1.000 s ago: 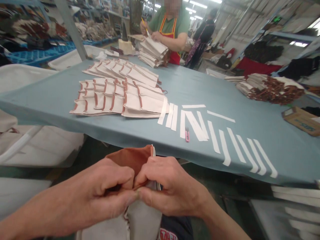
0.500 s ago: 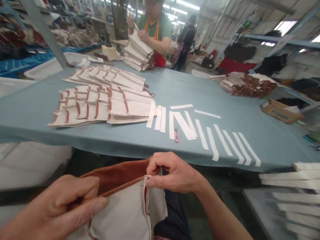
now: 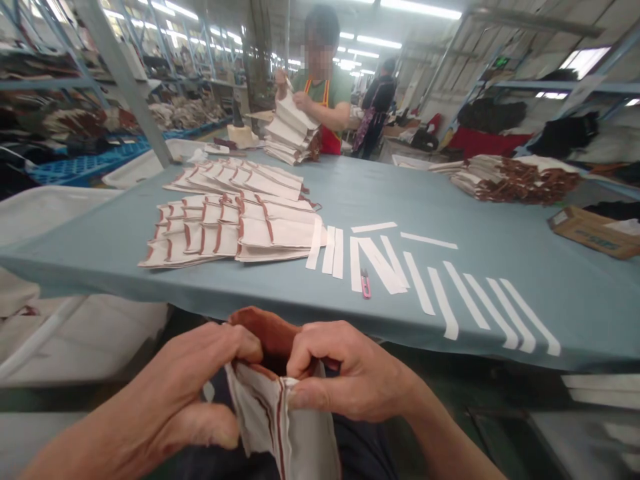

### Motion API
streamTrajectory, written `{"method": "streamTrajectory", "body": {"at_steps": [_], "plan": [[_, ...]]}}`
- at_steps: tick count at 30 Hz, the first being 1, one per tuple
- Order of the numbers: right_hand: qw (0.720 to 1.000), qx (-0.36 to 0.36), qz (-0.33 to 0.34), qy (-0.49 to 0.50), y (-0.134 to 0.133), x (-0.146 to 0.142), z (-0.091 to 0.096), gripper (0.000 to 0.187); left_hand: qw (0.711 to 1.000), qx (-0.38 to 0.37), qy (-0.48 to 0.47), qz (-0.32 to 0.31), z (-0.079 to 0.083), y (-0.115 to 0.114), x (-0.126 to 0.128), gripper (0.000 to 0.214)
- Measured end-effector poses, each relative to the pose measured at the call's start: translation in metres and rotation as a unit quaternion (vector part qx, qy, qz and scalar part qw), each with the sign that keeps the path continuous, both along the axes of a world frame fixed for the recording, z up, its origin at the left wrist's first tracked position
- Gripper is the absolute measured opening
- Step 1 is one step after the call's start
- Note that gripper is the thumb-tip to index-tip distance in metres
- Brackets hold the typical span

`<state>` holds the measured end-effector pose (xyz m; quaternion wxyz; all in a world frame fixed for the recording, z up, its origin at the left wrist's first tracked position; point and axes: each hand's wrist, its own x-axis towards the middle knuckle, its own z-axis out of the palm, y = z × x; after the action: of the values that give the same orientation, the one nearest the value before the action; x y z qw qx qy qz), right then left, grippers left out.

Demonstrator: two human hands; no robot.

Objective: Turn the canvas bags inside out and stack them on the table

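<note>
A cream fabric bag (image 3: 313,427) with a rust-brown lining hangs between my hands, in front of the table's near edge. Brown trim runs down its seam. My right hand (image 3: 350,373) pinches the rim at that seam, thumb outside and curled fingers at the opening. My left hand (image 3: 185,387) has its fingers hooked over the rim on the other side, while its thumb stands off from the cloth. The lining shows in the opening between both hands. Part of the rim is hidden behind my fingers.
On the blue-green table (image 3: 350,187) lie stacked cream pieces (image 3: 280,230), white strips (image 3: 420,283) and pink thread snips (image 3: 366,285). A co-worker (image 3: 330,100) handles fabric across the table. A brown-edged pile (image 3: 515,179) and a cardboard box (image 3: 590,230) are at the right.
My left hand has moved right, closer to my right hand, and its thumb has come off the cloth. The bag has turned and narrowed, and the view has shifted.
</note>
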<state>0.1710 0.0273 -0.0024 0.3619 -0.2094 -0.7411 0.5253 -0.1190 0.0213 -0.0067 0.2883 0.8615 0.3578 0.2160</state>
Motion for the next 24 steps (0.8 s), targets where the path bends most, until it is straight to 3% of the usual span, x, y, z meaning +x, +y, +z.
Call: {"method": "streamTrajectory", "body": {"at_steps": [6, 13, 19, 24], "plan": [[1.000, -0.015, -0.009, -0.018, -0.004, 0.003, 0.000, 0.026, 0.990, -0.111, -0.061, -0.069, 0.015, 0.007, 0.040, 0.070], [0.997, -0.048, -0.014, -0.052, 0.000, 0.014, -0.011, 0.031, 0.960, -0.256, -0.103, -0.049, 0.014, 0.006, 0.059, 0.043], [0.993, -0.109, 0.003, -0.038, 0.005, 0.014, -0.022, 0.043, 0.972, -0.214, -0.079, -0.054, 0.017, 0.010, 0.060, 0.025], [0.996, -0.075, -0.022, -0.047, 0.001, 0.015, -0.018, 0.023, 0.989, -0.142, 0.000, -0.034, 0.018, 0.006, 0.054, 0.029]]}}
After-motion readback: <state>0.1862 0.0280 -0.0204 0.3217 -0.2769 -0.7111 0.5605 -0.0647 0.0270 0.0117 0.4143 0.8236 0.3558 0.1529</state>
